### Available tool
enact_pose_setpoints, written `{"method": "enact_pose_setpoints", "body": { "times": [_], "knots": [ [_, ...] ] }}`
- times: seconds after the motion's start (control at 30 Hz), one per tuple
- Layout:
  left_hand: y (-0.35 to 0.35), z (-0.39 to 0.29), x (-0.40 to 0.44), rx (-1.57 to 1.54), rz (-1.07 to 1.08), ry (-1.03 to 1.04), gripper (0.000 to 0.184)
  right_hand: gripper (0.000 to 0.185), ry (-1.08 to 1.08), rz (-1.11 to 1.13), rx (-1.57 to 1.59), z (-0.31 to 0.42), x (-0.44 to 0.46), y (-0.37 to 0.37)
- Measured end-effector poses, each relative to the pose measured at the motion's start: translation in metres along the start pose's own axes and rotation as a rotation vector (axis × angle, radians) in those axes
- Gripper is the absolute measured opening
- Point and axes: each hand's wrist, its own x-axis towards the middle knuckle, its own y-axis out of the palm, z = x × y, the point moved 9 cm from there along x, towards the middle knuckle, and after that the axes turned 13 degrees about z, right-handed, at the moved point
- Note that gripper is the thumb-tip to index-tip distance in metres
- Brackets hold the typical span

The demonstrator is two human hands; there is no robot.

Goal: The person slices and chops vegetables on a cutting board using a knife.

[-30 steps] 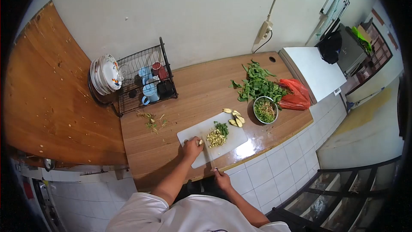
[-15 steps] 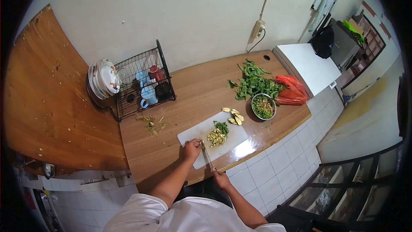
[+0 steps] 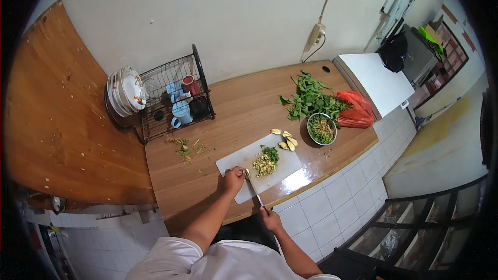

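On the left part of the white cutting board (image 3: 239, 195), my left hand (image 3: 234, 179) is closed on a small pale vegetable piece (image 3: 246, 172). My right hand (image 3: 271, 220) grips the handle of a knife (image 3: 255, 187) at the board's near edge, and the blade points up to the piece at my left fingertips. Beside the blade lies a pile of chopped pale bits (image 3: 264, 165) with chopped green leaves (image 3: 270, 152) above it. Several cut eggplant-like pieces (image 3: 291, 143) rest at the board's far right corner.
A metal bowl (image 3: 321, 129) of chopped greens stands by leafy stems (image 3: 309, 96) and a red plastic bag (image 3: 356, 109). At the left are a dish rack (image 3: 176, 93) with cups, stacked plates (image 3: 125, 92) and plant scraps (image 3: 185, 149) on the wooden table (image 3: 238, 91).
The knife blade has turned and now meets the piece at my left fingertips. My left hand stays at about the same spot on the board. The whole view has shifted slightly.
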Motion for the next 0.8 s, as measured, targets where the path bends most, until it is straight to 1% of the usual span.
{"method": "enact_pose_setpoints", "body": {
  "times": [0.07,0.13,0.2,0.23,0.3,0.33,0.4,0.43,0.5,0.6,0.63,0.67,0.7,0.8],
  "knots": [
    [-0.006,-0.007,-0.005,-0.026,-0.05,0.03,0.022,0.072,0.026,0.028,-0.013,-0.001,0.004,0.001],
    [-0.007,-0.01,-0.007,-0.041,-0.043,0.027,0.022,0.073,0.056,0.043,-0.016,0.008,0.007,-0.004],
    [-0.005,-0.012,-0.007,-0.058,-0.03,0.03,0.022,0.075,-0.034,-0.022,0.001,0.031,0.009,-0.014],
    [-0.006,-0.01,-0.006,-0.022,-0.052,0.047,0.022,0.075,-0.028,-0.025,0.003,0.034,0.011,-0.017],
    [-0.004,-0.006,-0.005,0.016,-0.069,0.063,0.021,0.076,0.003,0.082,0.065,0.033,0.017,-0.009],
    [-0.001,0.0,-0.003,-0.009,-0.057,0.033,0.021,0.076,0.007,0.081,0.067,0.03,0.013,-0.007],
    [0.0,0.005,-0.001,-0.035,-0.048,0.004,0.02,0.075,-0.081,-0.009,0.126,0.028,0.002,-0.009],
    [0.001,0.006,0.0,-0.035,-0.037,-0.009,0.019,0.075,-0.081,-0.007,0.123,0.021,-0.001,-0.008],
    [0.002,0.009,-0.001,-0.038,-0.027,-0.025,0.019,0.074,0.044,0.079,0.047,0.001,-0.006,0.0],
    [-0.002,-0.001,-0.005,-0.064,-0.047,0.0,0.02,0.071,0.11,0.123,0.03,-0.007,-0.008,0.003],
    [-0.01,-0.015,-0.012,0.014,-0.04,0.004,0.021,0.071,0.112,0.119,0.033,-0.01,-0.004,0.006],
    [-0.016,-0.03,-0.016,0.094,-0.032,0.011,0.022,0.071,0.069,0.055,0.019,-0.007,0.005,0.004],
    [-0.018,-0.035,-0.016,0.094,-0.025,0.017,0.022,0.071,0.027,-0.01,0.005,-0.005,0.012,0.003],
    [-0.016,-0.032,-0.017,0.087,-0.006,-0.022,0.024,0.072,0.035,0.001,-0.011,0.01,0.033,0.001]
  ]
}}
